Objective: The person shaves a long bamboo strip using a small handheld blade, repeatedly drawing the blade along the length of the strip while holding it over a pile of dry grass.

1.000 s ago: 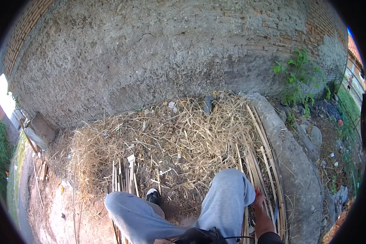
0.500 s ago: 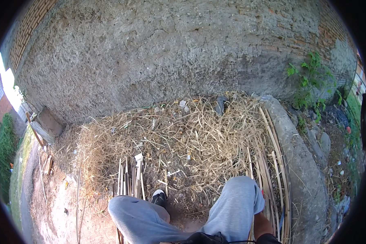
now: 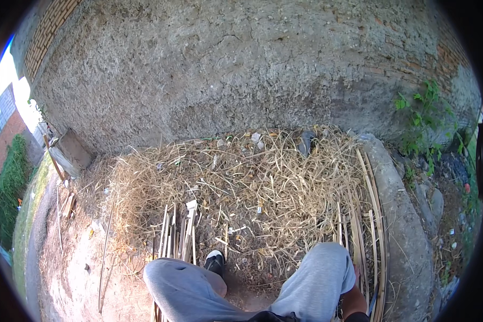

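Observation:
My right hand is mostly hidden behind my right knee (image 3: pixel 322 268). Only the right forearm (image 3: pixel 354 302) and a dark cuff show at the lower right edge, so its fingers cannot be made out. Close beside that arm lie long split-wood strips (image 3: pixel 374 214), running lengthwise toward the wall. A second bunch of strips (image 3: pixel 189 231) rests on the ground by my left leg, next to my dark shoe with a white toe (image 3: pixel 214 261). My left hand is outside the picture.
Dry straw and shavings (image 3: pixel 284 182) cover the ground up to a rough plastered wall (image 3: pixel 225 80). A low concrete kerb (image 3: pixel 400 225) curves along the right, with a green plant (image 3: pixel 424 123) beyond it. A block (image 3: pixel 72 153) stands at the left.
The view has shifted slightly, so the wall and straw sit a little farther right and lower. My right forearm remains beside the knee, its hand still mostly hidden.

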A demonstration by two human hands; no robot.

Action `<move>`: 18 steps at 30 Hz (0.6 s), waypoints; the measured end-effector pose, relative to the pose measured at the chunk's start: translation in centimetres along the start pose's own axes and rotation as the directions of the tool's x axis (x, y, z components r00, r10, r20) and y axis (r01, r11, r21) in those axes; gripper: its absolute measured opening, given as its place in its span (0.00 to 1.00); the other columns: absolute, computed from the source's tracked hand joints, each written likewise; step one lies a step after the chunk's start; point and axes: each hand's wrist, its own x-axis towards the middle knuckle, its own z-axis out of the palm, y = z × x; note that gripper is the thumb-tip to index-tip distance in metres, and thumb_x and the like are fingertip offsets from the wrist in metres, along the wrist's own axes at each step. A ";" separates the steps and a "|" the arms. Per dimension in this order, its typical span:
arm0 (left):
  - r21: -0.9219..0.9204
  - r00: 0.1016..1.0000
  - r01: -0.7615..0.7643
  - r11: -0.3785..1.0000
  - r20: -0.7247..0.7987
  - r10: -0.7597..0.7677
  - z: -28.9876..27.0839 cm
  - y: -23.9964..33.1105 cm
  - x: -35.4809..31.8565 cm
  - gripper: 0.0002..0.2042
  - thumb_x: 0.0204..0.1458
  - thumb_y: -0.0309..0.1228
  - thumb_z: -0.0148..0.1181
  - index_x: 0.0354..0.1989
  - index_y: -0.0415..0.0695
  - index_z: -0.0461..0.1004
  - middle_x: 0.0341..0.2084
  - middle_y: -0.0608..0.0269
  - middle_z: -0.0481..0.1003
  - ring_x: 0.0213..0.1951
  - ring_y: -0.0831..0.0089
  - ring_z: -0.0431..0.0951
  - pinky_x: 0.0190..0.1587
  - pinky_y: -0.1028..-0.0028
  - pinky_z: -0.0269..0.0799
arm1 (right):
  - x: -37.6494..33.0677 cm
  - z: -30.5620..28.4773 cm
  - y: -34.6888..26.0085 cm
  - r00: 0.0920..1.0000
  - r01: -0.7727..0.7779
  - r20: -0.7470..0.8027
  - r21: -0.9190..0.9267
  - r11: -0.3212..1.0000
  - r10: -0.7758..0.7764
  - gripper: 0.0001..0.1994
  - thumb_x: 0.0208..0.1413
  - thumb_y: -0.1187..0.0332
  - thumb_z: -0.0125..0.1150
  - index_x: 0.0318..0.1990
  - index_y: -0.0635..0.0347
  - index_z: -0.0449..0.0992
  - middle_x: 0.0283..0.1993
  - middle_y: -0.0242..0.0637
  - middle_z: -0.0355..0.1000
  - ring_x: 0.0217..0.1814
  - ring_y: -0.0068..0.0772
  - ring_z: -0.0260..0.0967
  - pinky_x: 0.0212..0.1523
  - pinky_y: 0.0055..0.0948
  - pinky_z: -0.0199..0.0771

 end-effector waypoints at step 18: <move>-0.036 1.000 0.010 0.999 -0.010 -0.011 -0.8 -2.2 0.2 0.15 0.55 0.22 0.53 0.51 0.45 0.74 0.25 0.61 0.77 0.19 0.72 0.72 0.19 0.70 0.66 | -3.1 -12.4 -6.7 0.998 -0.034 0.052 0.042 0.999 0.032 0.11 0.53 0.66 0.64 0.25 0.65 0.78 0.20 0.37 0.72 0.19 0.25 0.68 0.23 0.30 0.65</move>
